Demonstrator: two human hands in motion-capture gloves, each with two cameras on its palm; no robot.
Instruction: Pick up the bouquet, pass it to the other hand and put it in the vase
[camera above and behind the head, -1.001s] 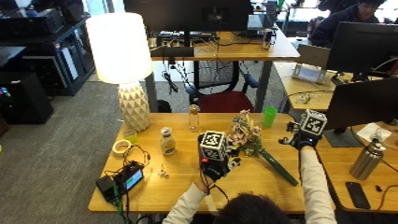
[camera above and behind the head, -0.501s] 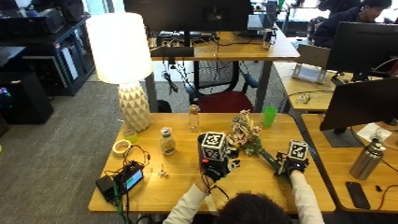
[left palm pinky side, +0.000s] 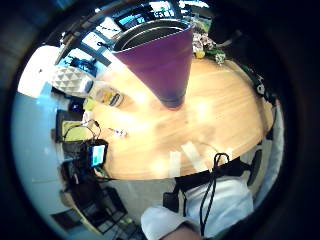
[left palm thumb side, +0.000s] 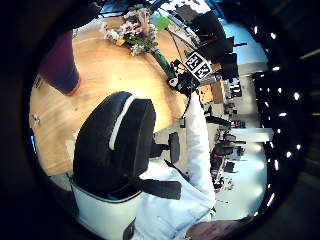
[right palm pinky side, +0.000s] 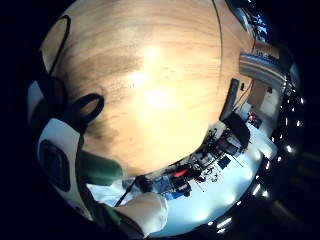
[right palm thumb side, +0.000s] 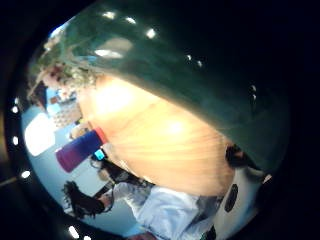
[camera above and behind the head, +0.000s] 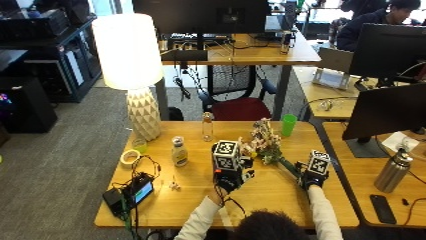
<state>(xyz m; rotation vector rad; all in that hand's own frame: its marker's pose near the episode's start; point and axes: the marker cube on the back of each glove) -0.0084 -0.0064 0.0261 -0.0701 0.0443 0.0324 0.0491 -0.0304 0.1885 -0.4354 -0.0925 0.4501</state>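
The bouquet (camera above and behind the head: 265, 144) of pale flowers lies on the wooden table (camera above and behind the head: 186, 200), its green wrapped stem (camera above and behind the head: 290, 169) running toward the front right. My right hand (camera above and behind the head: 313, 177) is down on the stem's end, fingers curled round it; the stem (right palm thumb side: 190, 80) fills the right thumb side palm view. The vase (left palm pinky side: 165, 65), a tapered cup with its wide mouth up, stands upright on the table, mostly hidden in the outside view behind my left hand (camera above and behind the head: 229, 179). That hand hovers beside the vase with fingers spread, holding nothing.
A white lamp (camera above and behind the head: 133, 65) stands at the back left, with a clear bottle (camera above and behind the head: 208, 126), a small bottle (camera above and behind the head: 179, 151) and a tape roll (camera above and behind the head: 130, 157) nearby. A green cup (camera above and behind the head: 287, 125) is behind the bouquet. A cabled device (camera above and behind the head: 133, 192) sits front left.
My right hand came down from beside the monitor onto the end of the bouquet's stem. The left hand stayed by the vase.
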